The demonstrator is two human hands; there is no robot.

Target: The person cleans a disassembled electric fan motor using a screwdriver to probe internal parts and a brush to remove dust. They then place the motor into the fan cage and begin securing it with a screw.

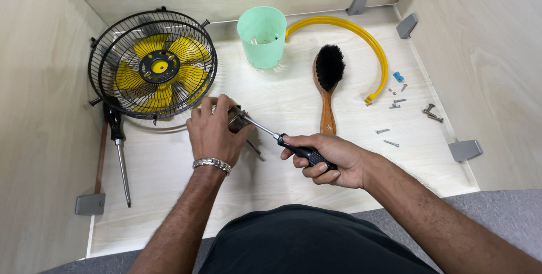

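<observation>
My left hand (212,131) is closed over a small metal part (236,119) near the middle of the wooden board; most of the part is hidden under my fingers. My right hand (330,161) grips the black handle of a screwdriver (305,152), whose thin metal shaft runs up and left to that part. A small fan (152,64) with yellow blades and a black wire guard lies face up just left of my left hand.
A second screwdriver (119,149) lies at the left. A mint green cup (262,37), a wooden brush (327,85) with black bristles and a curved yellow strip (370,39) sit farther back. Several loose screws (398,104) are scattered at the right. Wooden walls enclose three sides.
</observation>
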